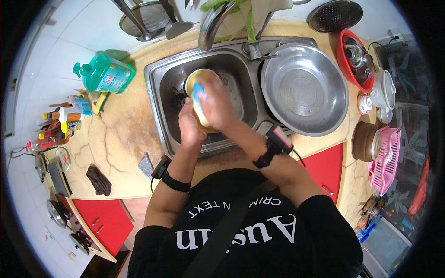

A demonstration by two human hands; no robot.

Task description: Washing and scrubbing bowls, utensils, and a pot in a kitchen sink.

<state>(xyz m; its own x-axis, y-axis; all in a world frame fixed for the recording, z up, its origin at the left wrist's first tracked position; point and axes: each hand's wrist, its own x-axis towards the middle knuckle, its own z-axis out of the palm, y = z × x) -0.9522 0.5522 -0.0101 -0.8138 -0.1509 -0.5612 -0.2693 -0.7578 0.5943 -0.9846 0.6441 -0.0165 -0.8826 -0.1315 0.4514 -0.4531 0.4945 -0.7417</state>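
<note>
A yellow bowl-like vessel with a dark rim (191, 82) is tilted over the left basin of the stainless steel sink (240, 120). My left hand (189, 127) grips its near left side, thumb up along the edge. Across the vessel lies my right hand (218, 106), blurred by motion and closed on a light blue cloth or sponge (198, 89) pressed against the yellow surface. The fingers of that hand hide much of the vessel, so its full shape cannot be made out. The curved faucet (212, 26) hangs above, beyond both hands.
A large perforated metal bowl (301, 92) covers the right basin. Left of the sink stand a green pump bottle (106, 74) and several condiment bottles. A red basin (342, 59) with pot lids, a brown pot (363, 141) and a pink rack (386, 161) line the right.
</note>
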